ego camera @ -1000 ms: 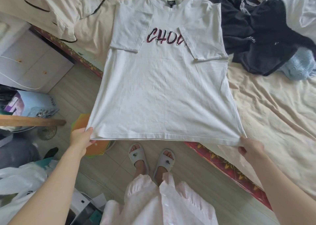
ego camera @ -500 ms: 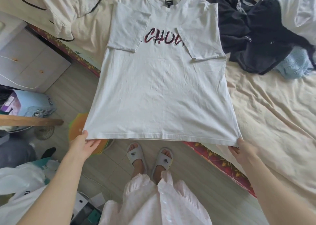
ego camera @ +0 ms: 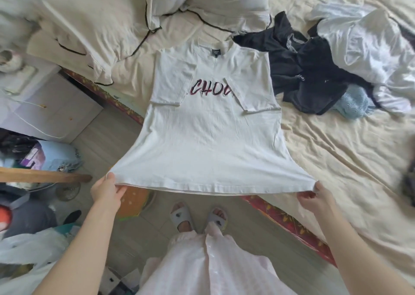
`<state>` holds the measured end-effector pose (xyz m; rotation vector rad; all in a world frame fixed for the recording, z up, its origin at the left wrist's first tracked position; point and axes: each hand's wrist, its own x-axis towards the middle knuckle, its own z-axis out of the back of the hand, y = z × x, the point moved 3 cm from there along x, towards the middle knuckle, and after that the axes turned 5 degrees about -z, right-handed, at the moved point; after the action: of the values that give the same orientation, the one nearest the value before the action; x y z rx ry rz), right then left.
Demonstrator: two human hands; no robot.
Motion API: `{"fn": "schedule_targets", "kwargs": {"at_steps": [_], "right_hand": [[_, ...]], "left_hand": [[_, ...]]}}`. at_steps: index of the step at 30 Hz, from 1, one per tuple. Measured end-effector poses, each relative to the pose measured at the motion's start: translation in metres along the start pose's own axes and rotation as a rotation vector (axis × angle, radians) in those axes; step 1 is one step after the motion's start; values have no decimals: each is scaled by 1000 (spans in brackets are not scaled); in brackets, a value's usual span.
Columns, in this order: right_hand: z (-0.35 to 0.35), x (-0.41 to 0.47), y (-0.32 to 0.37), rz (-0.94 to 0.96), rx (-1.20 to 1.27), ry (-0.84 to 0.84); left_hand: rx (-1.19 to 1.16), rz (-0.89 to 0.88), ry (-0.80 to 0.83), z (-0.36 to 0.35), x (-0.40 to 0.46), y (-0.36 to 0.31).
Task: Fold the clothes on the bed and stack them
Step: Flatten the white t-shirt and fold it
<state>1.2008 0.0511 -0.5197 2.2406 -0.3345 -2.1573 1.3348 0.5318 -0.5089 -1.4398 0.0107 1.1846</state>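
A white T-shirt (ego camera: 211,137) with red-and-black lettering lies face up, collar end on the cream bed (ego camera: 336,151), both sleeves folded inward over the chest. Its hem is stretched out over the floor, off the bed corner. My left hand (ego camera: 107,193) pinches the hem's left corner. My right hand (ego camera: 314,196) pinches the right corner. A heap of unfolded clothes lies to the right on the bed: black garments (ego camera: 307,74), a white one (ego camera: 368,50) and a light blue knit piece (ego camera: 352,102).
Pillows with black piping (ego camera: 202,0) sit at the head of the bed. A white cabinet (ego camera: 45,106) stands left of the bed. Bags, a wooden bar (ego camera: 45,178) and clutter crowd the floor at left. My slippered feet (ego camera: 197,216) stand on wooden floor.
The view has tilted up, so the shirt sits lower in frame and the pillows show. Both hands still hold the hem corners, pulled a little wider and higher.
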Motion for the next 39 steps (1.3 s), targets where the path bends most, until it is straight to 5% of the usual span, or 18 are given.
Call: {"fn": "schedule_targets", "kwargs": {"at_steps": [13,25,39], "right_hand": [[-154,-20,26,77,-52,280],[-301,7,35,272,-74,232],[-432,54,45,394,-102,188]], "left_hand": [[-212,-139,131,-116,22,-108],[-192,-127,267,-255,106,-167],[-231,-154,181,-366,168,-205]]}}
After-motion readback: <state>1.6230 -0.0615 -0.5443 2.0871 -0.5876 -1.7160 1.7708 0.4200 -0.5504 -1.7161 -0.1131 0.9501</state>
